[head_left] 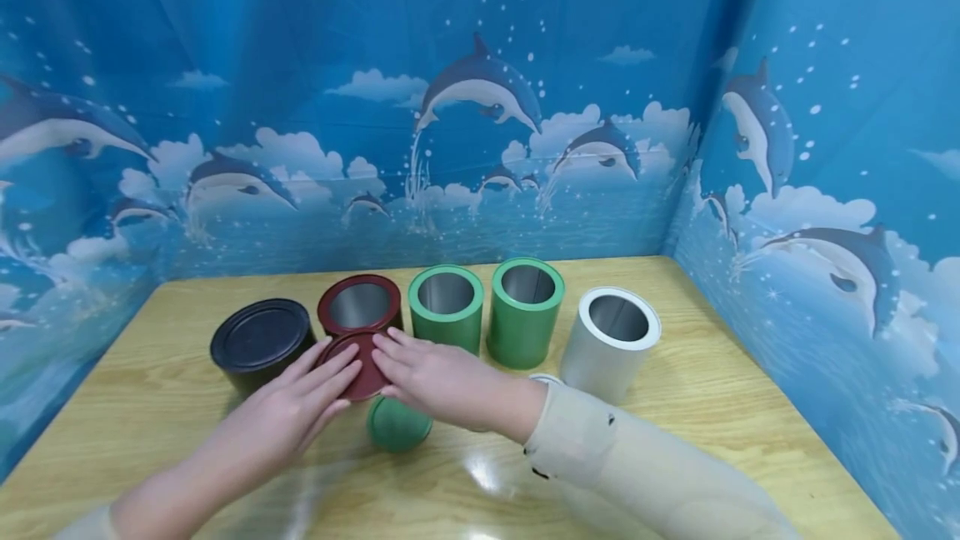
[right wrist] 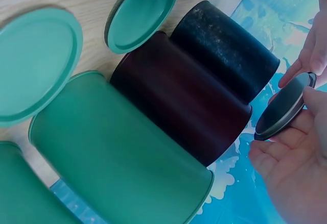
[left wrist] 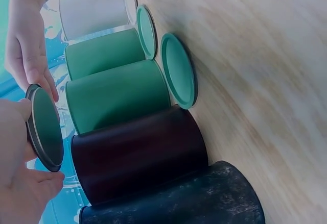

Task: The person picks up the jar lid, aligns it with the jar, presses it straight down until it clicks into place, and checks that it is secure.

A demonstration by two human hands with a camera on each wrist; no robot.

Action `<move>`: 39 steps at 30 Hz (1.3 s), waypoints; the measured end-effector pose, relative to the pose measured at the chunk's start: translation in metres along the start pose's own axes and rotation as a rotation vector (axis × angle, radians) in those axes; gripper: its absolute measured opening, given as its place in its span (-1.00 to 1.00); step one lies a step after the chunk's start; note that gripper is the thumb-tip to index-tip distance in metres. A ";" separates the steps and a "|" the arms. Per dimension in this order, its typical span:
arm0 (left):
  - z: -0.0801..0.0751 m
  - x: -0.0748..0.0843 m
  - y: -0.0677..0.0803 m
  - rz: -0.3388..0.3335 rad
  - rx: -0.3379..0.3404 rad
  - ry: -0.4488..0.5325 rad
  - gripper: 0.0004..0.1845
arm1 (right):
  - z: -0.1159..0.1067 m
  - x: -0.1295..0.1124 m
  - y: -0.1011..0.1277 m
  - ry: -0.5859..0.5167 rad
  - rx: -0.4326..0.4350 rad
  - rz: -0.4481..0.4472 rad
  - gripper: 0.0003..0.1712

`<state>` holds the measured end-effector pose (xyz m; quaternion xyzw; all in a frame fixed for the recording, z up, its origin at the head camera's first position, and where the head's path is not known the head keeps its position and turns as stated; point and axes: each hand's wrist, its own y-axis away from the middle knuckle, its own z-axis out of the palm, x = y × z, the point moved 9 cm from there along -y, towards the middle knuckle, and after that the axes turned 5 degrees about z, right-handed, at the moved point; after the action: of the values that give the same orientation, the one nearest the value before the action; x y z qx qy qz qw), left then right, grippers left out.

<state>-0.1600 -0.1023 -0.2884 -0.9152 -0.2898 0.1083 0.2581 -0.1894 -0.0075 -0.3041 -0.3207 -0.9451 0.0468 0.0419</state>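
Both hands hold a dark red lid (head_left: 366,377) up in the air, just in front of the open dark red can (left wrist: 138,155). My left hand (head_left: 281,415) grips the lid's left edge, with fingers across its top. The opposite edge is held by my right hand (head_left: 450,382), its fingertips also on top. From below, the left wrist view shows the lid's underside (left wrist: 47,127) tilted, with thumb and fingers at its rim. The can's front is partly hidden by the lid in the head view.
Left of the red can stands a black can (head_left: 262,336) with its lid on. To the right are two open green cans (head_left: 447,332) and an open white can (head_left: 600,369). Green lids (left wrist: 179,71) (left wrist: 147,31) stand on edge before the cans; a white lid (head_left: 546,377) is partly hidden.
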 end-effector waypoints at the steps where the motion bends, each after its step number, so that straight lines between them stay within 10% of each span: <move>1: -0.001 0.000 -0.001 0.007 0.008 -0.001 -0.31 | 0.000 0.001 0.000 -0.011 -0.009 0.004 -0.43; 23: 0.004 -0.023 -0.015 0.042 -0.038 -0.009 -0.28 | 0.001 0.022 -0.018 -0.051 -0.095 0.045 -0.40; 39: 0.017 -0.045 -0.028 -0.016 -0.207 0.008 -0.53 | 0.004 0.044 -0.032 -0.156 -0.142 0.052 -0.39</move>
<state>-0.2152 -0.1022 -0.2857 -0.9351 -0.3058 0.0718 0.1641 -0.2439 -0.0065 -0.3023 -0.3429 -0.9377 0.0056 -0.0557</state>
